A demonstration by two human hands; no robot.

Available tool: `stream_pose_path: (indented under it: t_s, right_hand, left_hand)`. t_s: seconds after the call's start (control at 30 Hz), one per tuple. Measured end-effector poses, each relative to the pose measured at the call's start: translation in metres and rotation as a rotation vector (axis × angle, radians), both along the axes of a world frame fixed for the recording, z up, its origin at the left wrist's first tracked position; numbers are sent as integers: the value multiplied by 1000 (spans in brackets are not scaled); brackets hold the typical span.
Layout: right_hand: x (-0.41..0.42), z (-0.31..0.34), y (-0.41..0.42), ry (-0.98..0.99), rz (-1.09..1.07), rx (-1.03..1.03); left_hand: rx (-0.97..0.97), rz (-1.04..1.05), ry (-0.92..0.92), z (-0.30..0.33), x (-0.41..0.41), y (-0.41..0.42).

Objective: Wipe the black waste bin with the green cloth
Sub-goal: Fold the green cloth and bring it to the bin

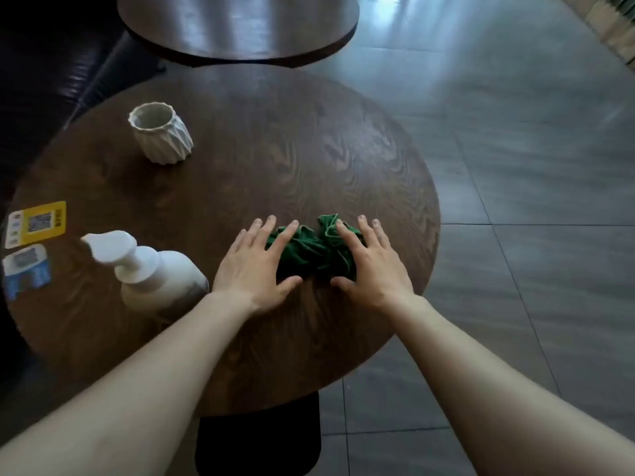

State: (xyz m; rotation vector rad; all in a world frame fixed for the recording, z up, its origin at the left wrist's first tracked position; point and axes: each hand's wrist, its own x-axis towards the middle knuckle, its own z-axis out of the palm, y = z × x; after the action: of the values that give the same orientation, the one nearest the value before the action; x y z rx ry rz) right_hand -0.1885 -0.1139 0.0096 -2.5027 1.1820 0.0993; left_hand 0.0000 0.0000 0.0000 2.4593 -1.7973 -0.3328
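The black waste bin (257,438) shows only as a dark shape under the bench's (275,149) near edge; its top is hidden by the benchtop. The green cloth (309,250) is partly covered by the left hand (256,266) and the right hand (369,266). The printed cards (37,223) at the bench's left edge are too blurred to read. The far round table (240,25) is cut off by the top edge.
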Motion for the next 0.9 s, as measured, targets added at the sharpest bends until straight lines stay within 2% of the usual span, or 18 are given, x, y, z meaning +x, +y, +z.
stream_pose_path:
  t_s: [0.13,0.3,0.4,0.5,0.67,0.9]
  right_hand:
    - [3,-6,-1,-20,13,70]
    - [3,-8,13,-79,-32,-61]
    - [4,-7,25,-68,-17,-165]
    - [3,0,38,-70,-4,-175]
    - [-3,31,71,-159,-20,-76]
    - [-7,109,124,-212,-47,-73]
  left_hand:
    - [156,-12,23,-6,3,-14]
    - [56,-3,-77,-3,-4,-5]
    - [2,-18,-45,1,-10,5]
    - [-68,1,13,7,-8,21]
    - [-120,36,89,37,-6,58]
    - [-187,14,143,110,-3,110]
